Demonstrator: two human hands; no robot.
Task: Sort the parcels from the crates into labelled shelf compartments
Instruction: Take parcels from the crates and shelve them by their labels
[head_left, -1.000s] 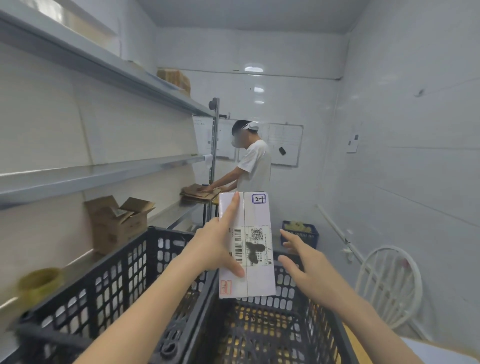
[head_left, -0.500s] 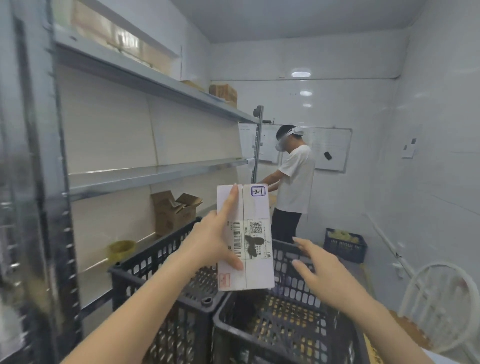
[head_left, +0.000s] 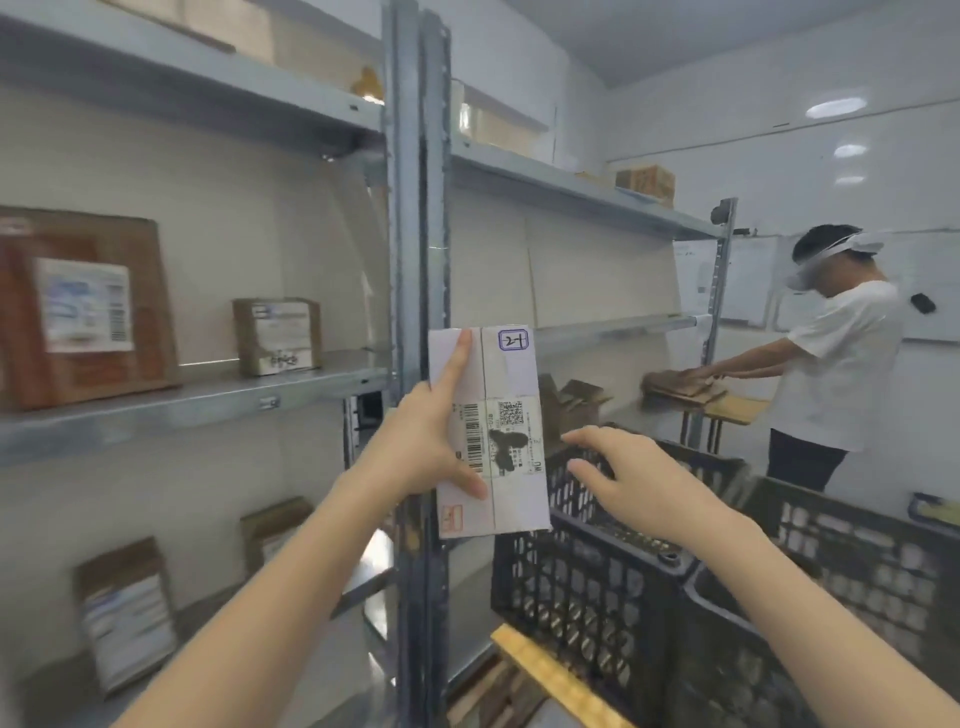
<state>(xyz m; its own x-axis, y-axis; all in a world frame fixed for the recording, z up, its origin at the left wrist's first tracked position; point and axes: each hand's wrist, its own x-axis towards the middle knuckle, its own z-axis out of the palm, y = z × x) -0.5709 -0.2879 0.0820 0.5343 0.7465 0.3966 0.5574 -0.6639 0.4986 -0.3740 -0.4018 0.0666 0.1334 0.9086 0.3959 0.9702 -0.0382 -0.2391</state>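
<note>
Left hand (head_left: 421, 447) grips parcel (head_left: 511, 374) upright in front of shelf post (head_left: 415, 208), index finger up its face, thumb across the barcode. Right hand (head_left: 634, 473) open, fingers spread, just beside parcel's right edge, above crate (head_left: 587, 597) and apparently not touching. Handwritten tag (head_left: 513, 340) in top corner looks like 2-1. Step, I'd say: match tag to compartment — shelf labels unreadable here. Keep tag uncovered, find the label before reaching, steady with right hand, set parcel clear of boxes (head_left: 278, 335) already on shelf (head_left: 208, 400)
</note>
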